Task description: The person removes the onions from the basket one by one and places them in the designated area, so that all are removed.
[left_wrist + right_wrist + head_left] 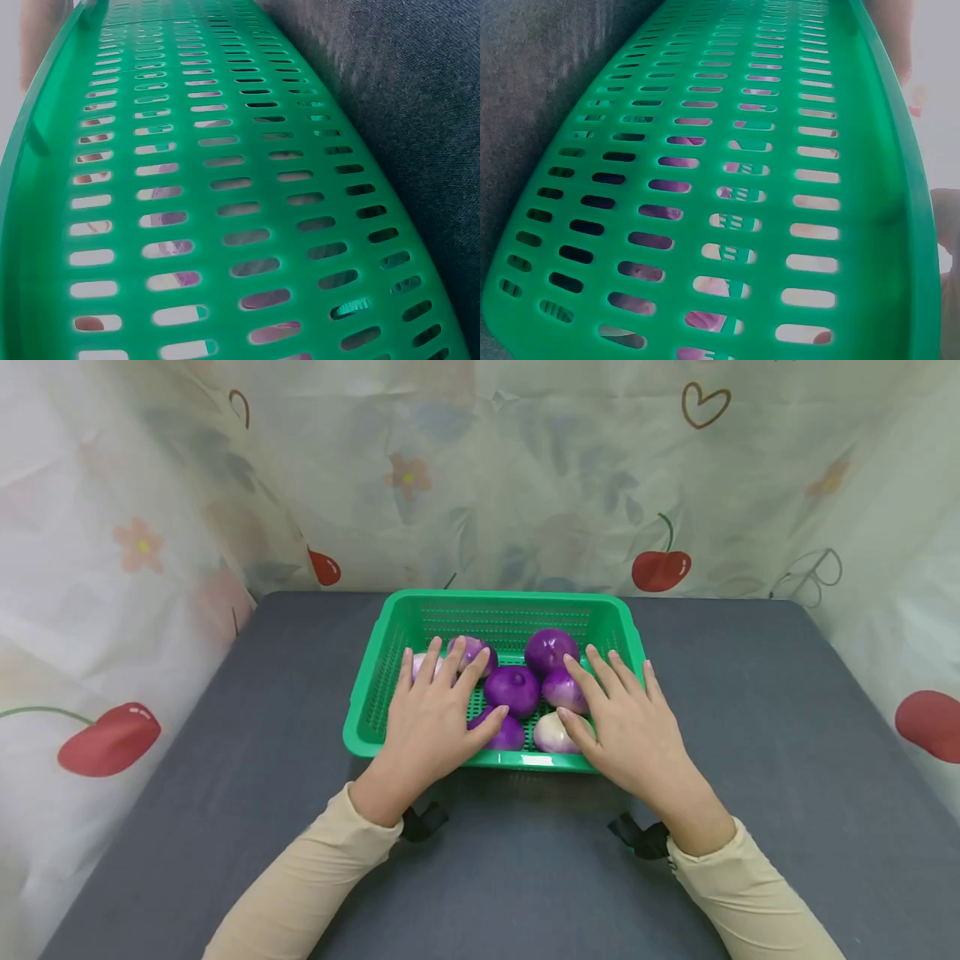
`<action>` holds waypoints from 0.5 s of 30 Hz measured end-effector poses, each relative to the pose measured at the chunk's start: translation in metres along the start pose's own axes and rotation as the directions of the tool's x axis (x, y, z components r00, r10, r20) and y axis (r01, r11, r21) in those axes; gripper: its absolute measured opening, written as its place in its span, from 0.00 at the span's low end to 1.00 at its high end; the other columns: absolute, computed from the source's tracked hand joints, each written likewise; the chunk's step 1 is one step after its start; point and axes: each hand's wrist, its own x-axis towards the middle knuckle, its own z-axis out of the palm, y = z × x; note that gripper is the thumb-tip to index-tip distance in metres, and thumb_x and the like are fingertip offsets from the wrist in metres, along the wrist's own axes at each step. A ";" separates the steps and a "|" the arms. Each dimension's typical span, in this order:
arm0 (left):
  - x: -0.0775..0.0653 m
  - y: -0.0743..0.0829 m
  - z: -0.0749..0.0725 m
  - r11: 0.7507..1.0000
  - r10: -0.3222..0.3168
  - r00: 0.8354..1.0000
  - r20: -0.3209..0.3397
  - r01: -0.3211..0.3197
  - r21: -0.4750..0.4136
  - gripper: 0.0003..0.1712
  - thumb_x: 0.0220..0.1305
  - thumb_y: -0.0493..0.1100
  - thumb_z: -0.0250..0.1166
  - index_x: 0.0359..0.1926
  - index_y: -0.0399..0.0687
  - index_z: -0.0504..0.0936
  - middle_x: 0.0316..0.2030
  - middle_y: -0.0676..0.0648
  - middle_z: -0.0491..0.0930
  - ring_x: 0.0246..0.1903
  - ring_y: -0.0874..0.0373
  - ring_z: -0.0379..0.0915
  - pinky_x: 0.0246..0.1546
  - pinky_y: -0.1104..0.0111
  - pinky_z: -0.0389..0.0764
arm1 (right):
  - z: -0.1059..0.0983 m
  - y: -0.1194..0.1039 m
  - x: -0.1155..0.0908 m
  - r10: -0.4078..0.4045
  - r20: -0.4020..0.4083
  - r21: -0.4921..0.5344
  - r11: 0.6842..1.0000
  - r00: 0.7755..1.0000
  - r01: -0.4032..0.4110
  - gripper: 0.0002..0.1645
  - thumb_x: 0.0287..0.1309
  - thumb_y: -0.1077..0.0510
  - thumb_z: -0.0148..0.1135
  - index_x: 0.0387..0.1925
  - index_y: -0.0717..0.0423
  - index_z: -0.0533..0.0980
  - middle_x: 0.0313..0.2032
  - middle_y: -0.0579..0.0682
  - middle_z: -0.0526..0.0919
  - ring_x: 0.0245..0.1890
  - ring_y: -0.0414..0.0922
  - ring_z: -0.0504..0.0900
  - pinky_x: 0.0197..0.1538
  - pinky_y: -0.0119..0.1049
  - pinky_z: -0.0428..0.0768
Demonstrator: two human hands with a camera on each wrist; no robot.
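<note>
A green slotted plastic basket (pixel 510 598) holds several onions, mostly purple. My left hand (pixel 431 722) is spread palm down over its left side, fingers straight, above a pale onion (pixel 418 665) and a purple-white onion (pixel 486 657); its thumb overlaps a purple onion (pixel 508 737). Likewise spread, my right hand (pixel 633 727) covers part of a whitish onion (pixel 553 735) and a purple onion (pixel 562 690). Between the hands lie a purple onion (pixel 512 691) and another purple onion (pixel 551 648). Whether the palms touch the onions or rim is hidden. Both wrist views show the basket's outer wall (pixel 52 202).
The basket stands on a dark grey table (pixel 225 735) near its back edge. A patterned curtain (pixel 525 460) with cherries and flowers hangs behind and at both sides. Black straps (pixel 423 822) show at both wrists.
</note>
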 end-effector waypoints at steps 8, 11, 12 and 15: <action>0.000 0.000 0.000 1.000 0.000 1.000 -0.004 0.000 -0.001 0.41 0.63 0.71 0.50 0.73 0.59 0.62 0.72 0.45 0.58 0.73 0.42 0.46 0.72 0.44 0.40 | 0.000 0.000 0.000 -0.001 0.004 -0.003 1.000 1.000 0.001 0.37 0.67 0.38 0.47 0.72 0.48 0.61 0.71 0.57 0.60 0.72 0.60 0.57 0.70 0.64 0.51; 0.001 -0.001 0.000 1.000 -0.003 1.000 -0.001 0.003 -0.004 0.41 0.63 0.70 0.50 0.72 0.59 0.62 0.72 0.45 0.58 0.73 0.43 0.46 0.72 0.44 0.40 | 0.000 0.000 0.000 -0.005 -0.005 -0.007 1.000 1.000 0.005 0.36 0.67 0.39 0.48 0.71 0.49 0.61 0.71 0.57 0.61 0.71 0.60 0.58 0.70 0.64 0.52; 0.001 -0.001 0.000 1.000 -0.003 1.000 0.000 0.003 -0.004 0.41 0.63 0.70 0.50 0.72 0.58 0.62 0.72 0.45 0.59 0.73 0.43 0.47 0.72 0.44 0.41 | 0.000 0.000 0.000 -0.006 -0.005 -0.007 1.000 1.000 0.006 0.36 0.67 0.40 0.49 0.71 0.49 0.62 0.71 0.57 0.61 0.71 0.60 0.59 0.70 0.64 0.53; 0.002 -0.002 -0.002 1.000 0.005 1.000 -0.003 -0.005 -0.012 0.39 0.64 0.68 0.52 0.71 0.58 0.65 0.70 0.45 0.63 0.72 0.43 0.51 0.72 0.44 0.45 | -0.001 0.000 0.001 -0.013 -0.007 -0.002 1.000 1.000 0.013 0.35 0.67 0.42 0.51 0.70 0.50 0.63 0.69 0.58 0.64 0.69 0.60 0.63 0.69 0.63 0.57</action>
